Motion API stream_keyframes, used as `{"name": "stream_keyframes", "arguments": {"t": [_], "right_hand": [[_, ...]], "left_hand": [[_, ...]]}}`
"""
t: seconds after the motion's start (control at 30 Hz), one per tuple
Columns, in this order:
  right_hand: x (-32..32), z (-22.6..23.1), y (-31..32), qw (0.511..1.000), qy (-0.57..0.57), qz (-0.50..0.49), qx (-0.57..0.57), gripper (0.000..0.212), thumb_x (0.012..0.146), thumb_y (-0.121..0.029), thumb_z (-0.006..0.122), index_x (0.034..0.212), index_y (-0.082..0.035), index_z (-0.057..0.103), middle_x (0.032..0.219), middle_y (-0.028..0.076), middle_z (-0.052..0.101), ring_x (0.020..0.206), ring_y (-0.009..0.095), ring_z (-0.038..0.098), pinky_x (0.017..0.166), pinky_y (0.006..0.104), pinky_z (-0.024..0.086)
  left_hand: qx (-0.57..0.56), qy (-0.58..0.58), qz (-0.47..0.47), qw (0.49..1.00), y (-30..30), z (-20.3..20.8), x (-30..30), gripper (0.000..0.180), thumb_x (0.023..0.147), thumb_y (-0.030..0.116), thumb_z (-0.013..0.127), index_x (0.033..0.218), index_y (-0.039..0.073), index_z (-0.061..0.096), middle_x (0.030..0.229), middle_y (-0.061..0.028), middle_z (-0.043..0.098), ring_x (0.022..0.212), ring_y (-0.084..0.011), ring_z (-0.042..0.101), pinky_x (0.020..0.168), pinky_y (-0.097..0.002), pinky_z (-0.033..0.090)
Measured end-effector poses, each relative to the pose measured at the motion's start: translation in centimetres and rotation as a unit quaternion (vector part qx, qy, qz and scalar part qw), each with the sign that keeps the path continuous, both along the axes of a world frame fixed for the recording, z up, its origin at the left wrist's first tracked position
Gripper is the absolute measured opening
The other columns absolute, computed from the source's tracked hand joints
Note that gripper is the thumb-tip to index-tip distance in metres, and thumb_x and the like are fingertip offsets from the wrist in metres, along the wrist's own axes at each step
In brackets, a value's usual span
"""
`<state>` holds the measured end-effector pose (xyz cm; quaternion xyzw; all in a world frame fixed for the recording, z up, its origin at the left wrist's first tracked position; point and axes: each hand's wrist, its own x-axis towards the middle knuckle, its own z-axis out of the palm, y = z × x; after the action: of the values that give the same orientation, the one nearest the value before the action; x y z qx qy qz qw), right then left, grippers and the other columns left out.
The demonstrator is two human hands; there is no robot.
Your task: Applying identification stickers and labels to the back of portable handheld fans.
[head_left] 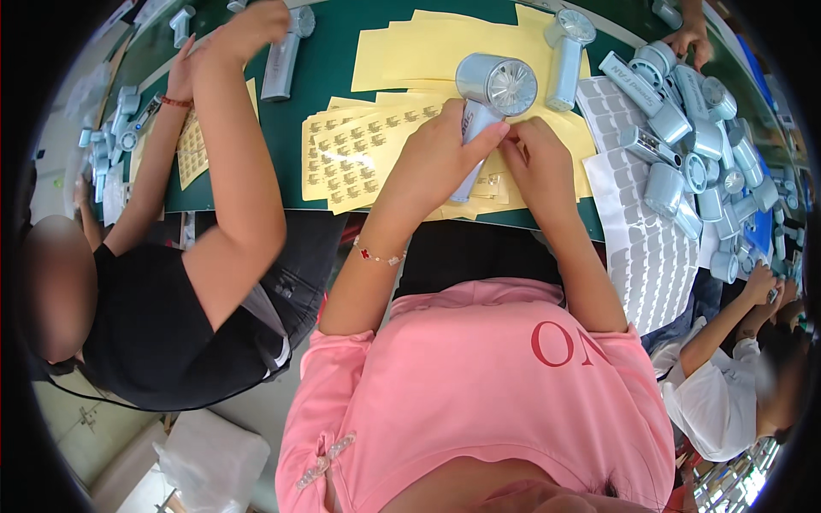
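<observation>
Green table (333,77), yellow sticker sheets (359,154); left hand (440,154) and right hand (539,162) both pinching silver handheld fan (487,103).

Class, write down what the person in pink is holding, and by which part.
A silver handheld fan, gripped by its handle with the left hand; the right hand touches the handle too.

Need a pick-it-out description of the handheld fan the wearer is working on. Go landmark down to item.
Start at the green table and its yellow sticker sheets near the front edge. Just right of them, the left hand and right hand meet on one silver-blue handheld fan. Unlike the fans piled at right, it is the only one held, round head facing the camera.
</observation>
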<state>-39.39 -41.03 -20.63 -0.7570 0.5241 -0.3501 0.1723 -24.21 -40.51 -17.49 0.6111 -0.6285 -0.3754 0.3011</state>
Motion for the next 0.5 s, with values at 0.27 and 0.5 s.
{"name": "stream_keyframes", "arguments": {"t": [0.27, 0.5], "right_hand": [[-2.7, 2.5, 4.4, 0.949, -0.246, 0.048, 0.193, 0.007, 0.079, -0.002, 0.061, 0.085, 0.001, 0.059, 0.075, 0.001, 0.053, 0.057, 0.006, 0.044, 0.05, 0.0195, 0.034], [-3.1, 4.7, 6.0, 0.817, -0.494, 0.089, 0.284, 0.009, 0.081, 0.0, 0.059, 0.088, 0.004, 0.057, 0.079, 0.006, 0.056, 0.06, 0.008, 0.049, 0.053, 0.0202, 0.04]], "left_hand": [[0.016, 0.099, 0.011, 0.995, -0.1, -0.9, 0.7, 0.057, 0.082, 0.047, 0.053, 0.102, -0.006, 0.048, 0.087, -0.0217, 0.061, 0.075, -0.028, 0.06, 0.07, -0.0348, 0.047], [0.051, 0.418, -0.001, 0.907, 0.5, 0.6, 1.9, 0.056, 0.09, 0.05, 0.039, 0.111, -0.001, 0.05, 0.097, -0.0085, 0.06, 0.072, -0.0132, 0.057, 0.066, -0.0261, 0.048]]}}
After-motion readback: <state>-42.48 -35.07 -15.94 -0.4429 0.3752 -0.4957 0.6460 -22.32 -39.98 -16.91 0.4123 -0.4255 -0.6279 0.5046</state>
